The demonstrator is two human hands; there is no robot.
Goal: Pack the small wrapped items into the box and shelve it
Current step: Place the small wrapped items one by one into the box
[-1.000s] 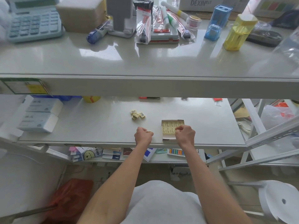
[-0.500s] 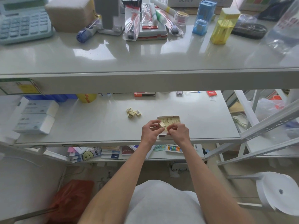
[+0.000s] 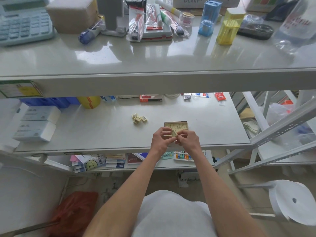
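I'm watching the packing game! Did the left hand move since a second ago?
Yes. The left hand slid right toward the box; earlier bare shelf showed between them, now it meets the right hand at the box's front, both pinching a wrapped item.

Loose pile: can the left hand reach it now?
Probably yes: the pile lies on open shelf just beyond the left hand, nothing between, though that hand now pinches an item.

A pale blue desk calculator [image 3: 24, 24] sits at the left end of the glossy grey upper shelf [image 3: 153, 62]. A translucent blue plastic box [image 3: 209, 17] and a translucent yellow one [image 3: 229, 26] stand toward the shelf's right. Two stacked white-and-blue cartons [image 3: 35, 124] lie beneath its left end, and a white tape roll [image 3: 294, 200] hangs far below its right end.
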